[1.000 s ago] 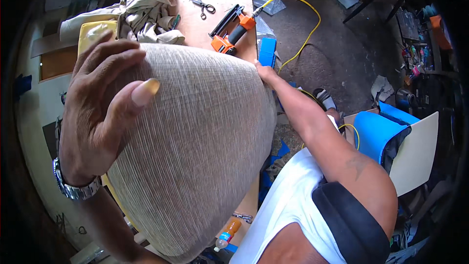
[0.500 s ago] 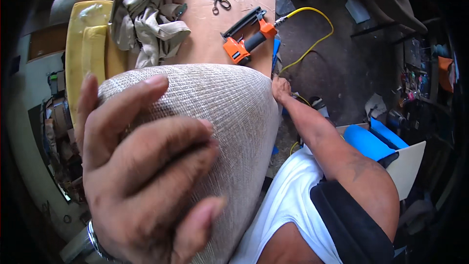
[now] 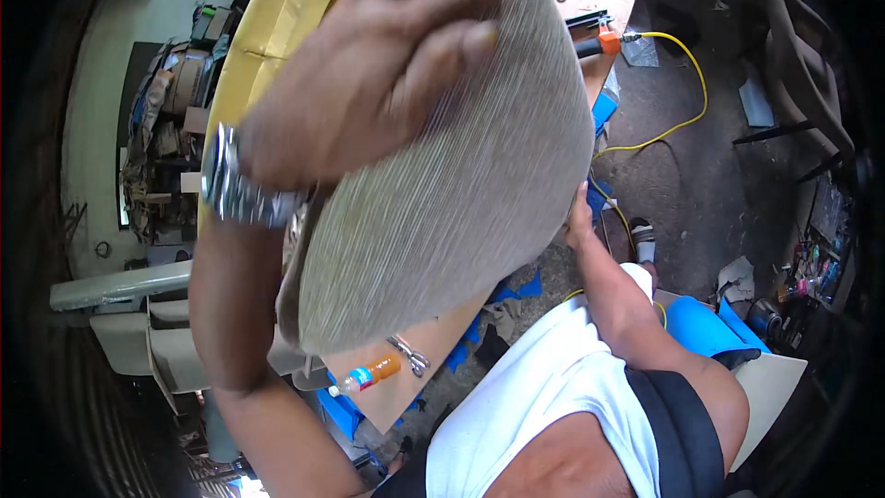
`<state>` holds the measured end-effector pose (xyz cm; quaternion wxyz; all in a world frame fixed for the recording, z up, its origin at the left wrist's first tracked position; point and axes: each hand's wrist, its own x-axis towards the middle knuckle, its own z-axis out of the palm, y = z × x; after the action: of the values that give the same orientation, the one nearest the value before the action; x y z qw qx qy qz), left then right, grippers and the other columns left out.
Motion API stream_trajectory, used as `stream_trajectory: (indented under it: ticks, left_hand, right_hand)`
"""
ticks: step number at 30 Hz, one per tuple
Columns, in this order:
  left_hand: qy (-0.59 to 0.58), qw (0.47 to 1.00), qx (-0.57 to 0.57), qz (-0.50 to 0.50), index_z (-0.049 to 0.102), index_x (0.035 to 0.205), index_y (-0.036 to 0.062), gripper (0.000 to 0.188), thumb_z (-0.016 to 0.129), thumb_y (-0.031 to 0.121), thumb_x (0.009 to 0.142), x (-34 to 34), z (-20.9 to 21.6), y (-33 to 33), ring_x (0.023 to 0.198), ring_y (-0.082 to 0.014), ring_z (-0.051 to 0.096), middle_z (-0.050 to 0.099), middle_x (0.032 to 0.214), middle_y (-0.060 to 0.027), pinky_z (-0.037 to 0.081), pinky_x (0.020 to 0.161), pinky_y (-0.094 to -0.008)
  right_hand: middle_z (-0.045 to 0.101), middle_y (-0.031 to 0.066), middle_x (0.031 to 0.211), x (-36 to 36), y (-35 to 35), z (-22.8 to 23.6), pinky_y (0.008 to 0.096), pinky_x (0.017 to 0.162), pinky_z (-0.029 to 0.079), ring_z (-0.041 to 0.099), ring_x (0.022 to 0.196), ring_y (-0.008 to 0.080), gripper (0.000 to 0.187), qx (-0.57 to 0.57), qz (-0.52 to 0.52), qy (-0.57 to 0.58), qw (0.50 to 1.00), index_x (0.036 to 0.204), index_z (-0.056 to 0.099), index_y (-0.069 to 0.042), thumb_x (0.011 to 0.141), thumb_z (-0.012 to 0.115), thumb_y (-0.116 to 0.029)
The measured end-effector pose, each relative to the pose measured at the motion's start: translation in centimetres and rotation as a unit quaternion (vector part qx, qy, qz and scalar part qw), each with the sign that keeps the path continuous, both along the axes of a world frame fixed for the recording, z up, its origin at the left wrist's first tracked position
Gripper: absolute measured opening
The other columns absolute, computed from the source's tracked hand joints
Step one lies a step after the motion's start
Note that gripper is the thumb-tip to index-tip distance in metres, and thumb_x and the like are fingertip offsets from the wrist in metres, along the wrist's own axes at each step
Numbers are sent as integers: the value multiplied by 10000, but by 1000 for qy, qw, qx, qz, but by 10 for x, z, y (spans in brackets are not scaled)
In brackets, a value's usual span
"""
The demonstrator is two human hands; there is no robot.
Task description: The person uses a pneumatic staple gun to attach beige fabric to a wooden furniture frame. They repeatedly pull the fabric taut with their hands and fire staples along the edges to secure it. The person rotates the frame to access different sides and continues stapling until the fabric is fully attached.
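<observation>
A large curved upholstered panel (image 3: 461, 203), covered in beige woven fabric, fills the middle of the view and stands tilted above the table. My left hand (image 3: 369, 74), with a metal watch at its wrist, is over the panel's upper left face. Its fingers are stretched out and slightly blurred; whether the palm touches the fabric I cannot tell. At the panel's right edge, my right hand (image 3: 579, 221) holds on, its fingers partly hidden behind the edge. Beyond the panel, an orange and black staple gun (image 3: 604, 42) lies on the table, partly covered.
The wooden table (image 3: 433, 327) shows below the panel, bearing scissors (image 3: 412, 357) and a bottle of orange drink (image 3: 369, 373). A yellow foam piece (image 3: 277, 28) stands at upper left. The yellow air hose (image 3: 702, 92) curls over the floor. A chair (image 3: 811, 74) stands at far right.
The panel has risen and turned, now showing more of its face and covering most of the staple gun. My left hand has moved up and stretched its fingers; my right hand has shifted lower along the edge.
</observation>
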<state>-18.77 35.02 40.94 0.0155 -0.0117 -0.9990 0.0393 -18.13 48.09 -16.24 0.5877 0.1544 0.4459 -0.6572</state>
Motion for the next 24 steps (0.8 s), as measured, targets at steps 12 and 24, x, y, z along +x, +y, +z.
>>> stream_trajectory:
  ticks: [12, 24]
  left_hand:
    - [-45, 974, -164, 149, 622, 1413, 122, 591, 650, 479, 943, 137, 0, 121, 1452, -518, 380, 417, 1583, -245, 345, 1187, -570]
    - [0, 988, -111, 107, 595, 1438, 148, 664, 663, 565, 926, 146, -9, 110, 1397, -558, 433, 419, 1546, -312, 401, 1124, -640]
  right_hand:
    - [653, 306, 1287, 54, -19, -14, 511, 1049, 484, 620, 1218, 466, 934, 350, -57, 80, 932, 1244, 652, 114, 1005, 297, -716]
    - [726, 233, 1179, 73, -38, -147, 461, 968, 519, 688, 1117, 391, 826, 233, -47, 133, 962, 1159, 727, 32, 990, 406, -710]
